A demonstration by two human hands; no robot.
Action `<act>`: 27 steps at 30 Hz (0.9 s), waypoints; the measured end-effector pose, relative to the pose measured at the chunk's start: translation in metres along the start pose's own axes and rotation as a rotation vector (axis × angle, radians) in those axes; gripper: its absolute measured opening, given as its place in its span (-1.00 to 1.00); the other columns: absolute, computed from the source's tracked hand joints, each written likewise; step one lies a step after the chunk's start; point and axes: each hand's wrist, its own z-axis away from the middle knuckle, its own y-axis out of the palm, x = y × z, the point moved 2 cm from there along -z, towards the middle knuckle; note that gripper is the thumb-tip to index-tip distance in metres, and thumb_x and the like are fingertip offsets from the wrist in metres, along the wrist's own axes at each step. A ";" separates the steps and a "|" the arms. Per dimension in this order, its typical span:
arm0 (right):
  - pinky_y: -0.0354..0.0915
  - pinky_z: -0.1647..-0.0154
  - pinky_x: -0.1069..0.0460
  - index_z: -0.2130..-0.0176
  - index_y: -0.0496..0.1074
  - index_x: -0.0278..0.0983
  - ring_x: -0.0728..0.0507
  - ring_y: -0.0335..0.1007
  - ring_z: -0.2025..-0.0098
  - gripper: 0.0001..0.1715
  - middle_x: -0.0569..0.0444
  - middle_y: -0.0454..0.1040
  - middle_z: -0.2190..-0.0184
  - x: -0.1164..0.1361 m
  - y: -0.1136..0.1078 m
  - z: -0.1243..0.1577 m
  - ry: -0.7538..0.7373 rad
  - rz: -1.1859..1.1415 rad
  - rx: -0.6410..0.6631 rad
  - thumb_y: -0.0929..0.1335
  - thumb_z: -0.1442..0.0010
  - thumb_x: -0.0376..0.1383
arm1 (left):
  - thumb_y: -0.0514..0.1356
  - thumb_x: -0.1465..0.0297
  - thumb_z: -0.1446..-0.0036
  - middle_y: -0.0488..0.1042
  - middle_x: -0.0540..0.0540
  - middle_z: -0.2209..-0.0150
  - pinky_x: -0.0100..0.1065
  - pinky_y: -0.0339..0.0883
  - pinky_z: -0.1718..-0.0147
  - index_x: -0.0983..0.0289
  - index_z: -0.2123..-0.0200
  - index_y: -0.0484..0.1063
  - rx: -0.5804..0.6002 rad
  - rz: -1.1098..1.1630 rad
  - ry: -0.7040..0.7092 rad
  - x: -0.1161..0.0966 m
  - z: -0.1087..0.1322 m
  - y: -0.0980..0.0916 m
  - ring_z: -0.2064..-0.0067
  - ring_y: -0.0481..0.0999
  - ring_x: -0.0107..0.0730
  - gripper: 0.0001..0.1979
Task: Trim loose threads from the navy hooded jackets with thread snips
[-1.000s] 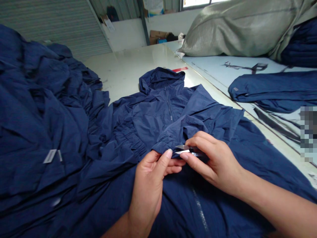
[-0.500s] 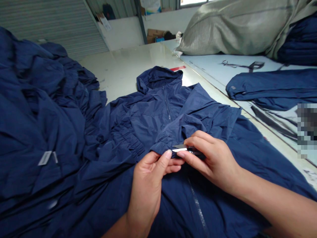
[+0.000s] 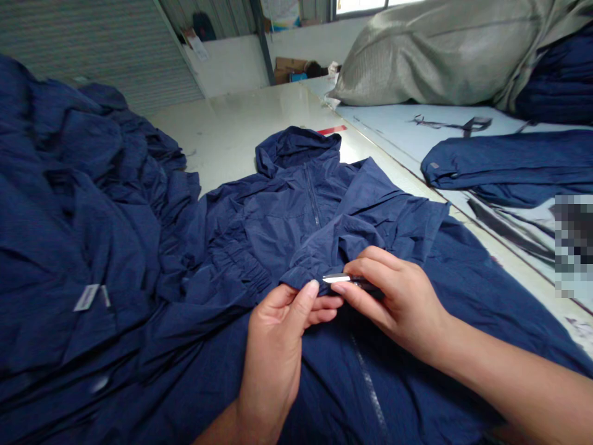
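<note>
A navy hooded jacket (image 3: 282,216) with a front zip lies spread on the table, its hood pointing away from me. My left hand (image 3: 282,327) pinches the gathered end of a sleeve (image 3: 308,269) between thumb and fingers. In my right hand (image 3: 398,296) are small thread snips (image 3: 338,279), held between thumb and fingers. Their bright blades point left, right beside my left thumb tip and against the sleeve edge. The blades are closed together. The handles are mostly hidden by my right fingers.
A heap of navy garments (image 3: 92,216) with white tags rises on the left. Folded navy garments (image 3: 514,161) lie on the right part of the table (image 3: 250,114). Behind them sits a large grey-green sack (image 3: 430,55). A red strip (image 3: 332,130) lies past the hood.
The snips' blades, slightly apart before, have come together. Both hands and the sleeve stay in nearly the same place.
</note>
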 end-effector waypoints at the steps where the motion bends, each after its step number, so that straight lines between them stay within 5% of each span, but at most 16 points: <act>1: 0.22 0.39 0.09 0.30 0.45 -0.29 -0.04 0.38 0.41 -0.69 0.02 0.46 0.39 0.000 0.000 0.000 -0.001 0.003 -0.003 0.28 -0.38 -0.15 | 0.32 0.37 -0.13 0.65 0.07 0.41 -0.51 0.52 0.36 0.30 0.37 0.61 -0.004 0.005 0.002 0.000 0.000 0.000 0.39 0.62 -0.41 -0.89; 27: 0.21 0.38 0.09 0.28 0.45 -0.29 -0.03 0.37 0.39 -0.69 0.03 0.45 0.38 0.001 0.000 0.001 -0.011 0.027 -0.010 0.27 -0.39 -0.16 | 0.33 0.39 -0.12 0.66 0.08 0.38 -0.51 0.53 0.35 0.30 0.35 0.62 0.017 -0.026 0.005 0.004 0.001 -0.001 0.38 0.63 -0.40 -0.91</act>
